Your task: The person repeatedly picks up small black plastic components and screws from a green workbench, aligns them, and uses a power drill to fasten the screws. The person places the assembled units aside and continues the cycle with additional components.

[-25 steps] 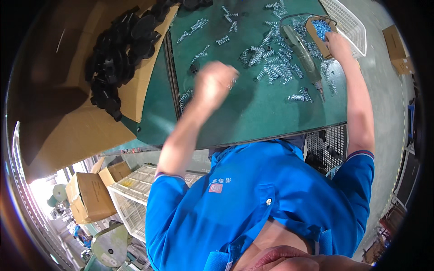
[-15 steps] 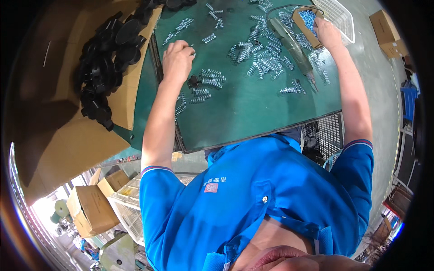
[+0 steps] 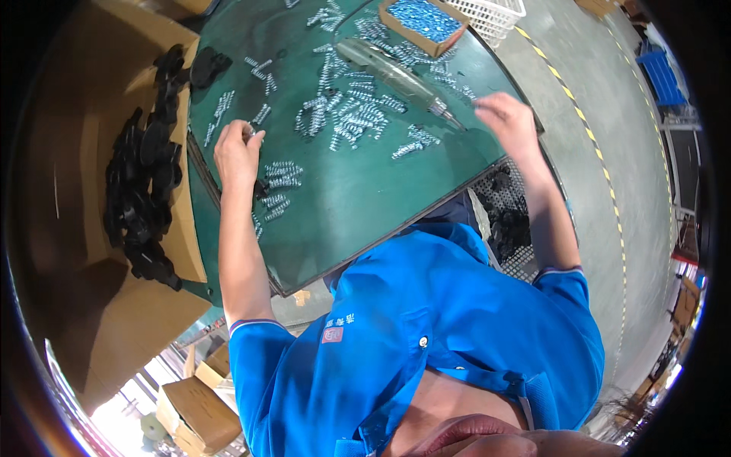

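Note:
My left hand (image 3: pixel 237 156) is at the left side of the green table, its thumb and fingers closed together. Something small may be between the fingertips, too hidden to name. My right hand (image 3: pixel 509 126) hovers by the table's right edge with fingers pinched; what they hold, if anything, is too small to make out. Just left of it points the tip of a greenish, pen-shaped electric screwdriver (image 3: pixel 392 75). Coil springs (image 3: pixel 358 114) lie in a loose heap mid-table, and a smaller group of springs (image 3: pixel 282 175) lies beside my left wrist, next to a partly hidden black piece.
A small cardboard box (image 3: pixel 409 33) of tiny blue-silver parts stands at the far edge, before a white basket (image 3: pixel 495 17). On the left, a big carton (image 3: pixel 194 228) holds black plastic parts (image 3: pixel 145 198). Below the table's right edge is a crate with black pieces (image 3: pixel 509 221).
My right hand has left the box of small parts and come back toward me, past the screwdriver tip. My left hand stays near the same spot on the table. The whole view has shifted.

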`<state>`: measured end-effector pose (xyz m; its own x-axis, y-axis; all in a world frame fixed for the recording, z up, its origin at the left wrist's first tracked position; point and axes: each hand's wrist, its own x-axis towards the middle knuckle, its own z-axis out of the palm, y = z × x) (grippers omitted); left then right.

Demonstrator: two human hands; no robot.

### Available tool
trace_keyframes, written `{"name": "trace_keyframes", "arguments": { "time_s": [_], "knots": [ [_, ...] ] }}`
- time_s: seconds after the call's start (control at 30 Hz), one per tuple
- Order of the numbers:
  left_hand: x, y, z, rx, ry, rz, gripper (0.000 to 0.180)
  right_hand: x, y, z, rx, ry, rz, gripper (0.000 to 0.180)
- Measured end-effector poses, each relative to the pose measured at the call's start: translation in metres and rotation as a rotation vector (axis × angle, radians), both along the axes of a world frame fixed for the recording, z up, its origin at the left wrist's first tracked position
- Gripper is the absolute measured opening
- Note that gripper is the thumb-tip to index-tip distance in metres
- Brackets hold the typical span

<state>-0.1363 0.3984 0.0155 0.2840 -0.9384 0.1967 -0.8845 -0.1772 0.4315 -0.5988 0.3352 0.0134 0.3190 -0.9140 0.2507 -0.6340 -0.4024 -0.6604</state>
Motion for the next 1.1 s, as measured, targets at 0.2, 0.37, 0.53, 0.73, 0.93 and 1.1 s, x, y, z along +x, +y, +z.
{"name": "trace_keyframes", "arguments": {
  "time_s": [0.2, 0.37, 0.53, 0.73, 0.93, 1.1],
  "knots": [
    [-0.090, -0.018, 0.018, -0.320, 0.067, -0.466, 0.022, 0.015, 0.056, -0.041, -0.240, 0.243, -0.255, 0.018],
    [-0.127, -0.022, 0.022, -0.277, 0.190, -0.553, 0.022, 0.028, 0.054, -0.042, -0.275, 0.272, -0.328, 0.018],
    [-0.124, -0.012, 0.013, -0.216, 0.198, -0.566, 0.022, 0.032, 0.051, -0.046, -0.283, 0.265, -0.337, 0.017],
    [-0.115, 0.008, -0.009, -0.027, 0.567, -0.423, 0.019, 0.039, 0.052, -0.037, -0.335, 0.368, -0.276, 0.020],
    [-0.119, 0.041, -0.023, 0.101, 1.590, -0.290, 0.016, 0.038, 0.052, -0.042, -0.373, 0.360, -0.243, 0.019],
    [-0.117, 0.059, -0.035, 0.075, 1.707, -0.234, 0.015, 0.044, 0.058, -0.044, -0.343, 0.400, -0.304, 0.014]
  ]
}}
